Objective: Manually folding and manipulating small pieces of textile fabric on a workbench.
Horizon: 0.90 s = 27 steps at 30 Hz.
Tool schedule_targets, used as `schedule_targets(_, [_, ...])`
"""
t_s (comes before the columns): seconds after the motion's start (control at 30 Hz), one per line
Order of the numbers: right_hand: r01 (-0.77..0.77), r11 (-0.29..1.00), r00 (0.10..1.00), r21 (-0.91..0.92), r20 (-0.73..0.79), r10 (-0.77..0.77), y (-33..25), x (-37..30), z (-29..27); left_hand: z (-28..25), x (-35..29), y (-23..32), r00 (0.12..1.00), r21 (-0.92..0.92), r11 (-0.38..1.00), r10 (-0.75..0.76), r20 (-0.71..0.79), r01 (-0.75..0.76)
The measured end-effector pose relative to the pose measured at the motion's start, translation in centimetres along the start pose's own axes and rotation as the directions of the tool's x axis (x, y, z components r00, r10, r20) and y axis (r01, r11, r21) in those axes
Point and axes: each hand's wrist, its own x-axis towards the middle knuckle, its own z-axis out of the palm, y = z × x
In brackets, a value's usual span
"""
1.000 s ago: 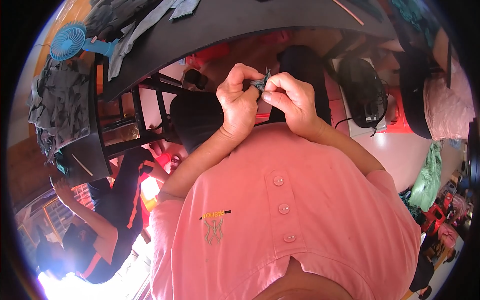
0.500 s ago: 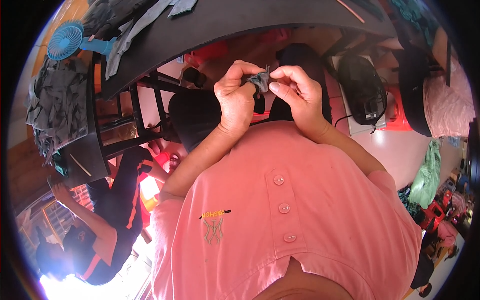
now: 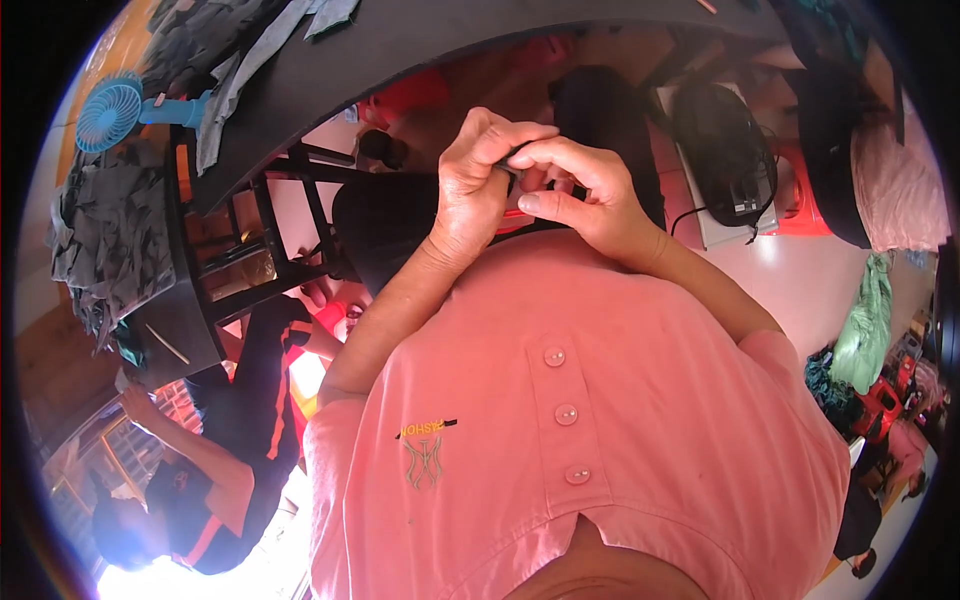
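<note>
In front of my belly, a small piece of grey cloth shows only as a sliver between my hands. My left hand is closed on it, thumb and index finger bent over its top. From the other side my right hand reaches in with curled fingers. Its index fingertip meets the cloth beside the left fingertips, while the thumb lies lower and nearer to me. Most of the cloth is hidden behind the fingers.
A dark table curves across the far side, with grey cloth strips on it. At the left are a blue fan and a heap of grey cloth pieces. A black bag lies at the right. Another person sits lower left.
My right hand has moved left, up against my left hand, and its fingers have curled in. The cloth, plainly visible before, is now mostly covered. The view has shifted slightly.
</note>
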Motion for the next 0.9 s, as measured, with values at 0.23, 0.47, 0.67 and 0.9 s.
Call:
schedule_targets(0.23, [-0.144, 0.966, 0.96, 0.216, -0.205, 0.189, 1.0, 0.4, -0.4, -0.1, -0.8, 1.1, 0.952, -0.251, 0.93, -0.296, -0.083, 0.267])
schedule_targets(0.47, [-0.27, 0.87, 0.95, 0.412, -0.036, 0.311, 0.7, 1.7, -1.6, -0.1, -0.9, 1.7, 0.968, -0.241, 0.942, -0.248, -0.035, 0.233])
schedule_targets(0.67, [-0.24, 0.87, 0.961, 0.43, -0.019, 0.275, 1.1, 1.7, -1.8, 0.1, -1.3, 1.5, 0.972, -0.287, 0.935, -0.229, -0.046, 0.206])
schedule_targets(0.9, [-0.251, 0.83, 0.961, 0.498, 0.025, 0.275, 1.1, 1.8, -1.7, -0.1, -1.4, 1.8, 0.953, -0.39, 0.885, -0.299, -0.057, 0.254])
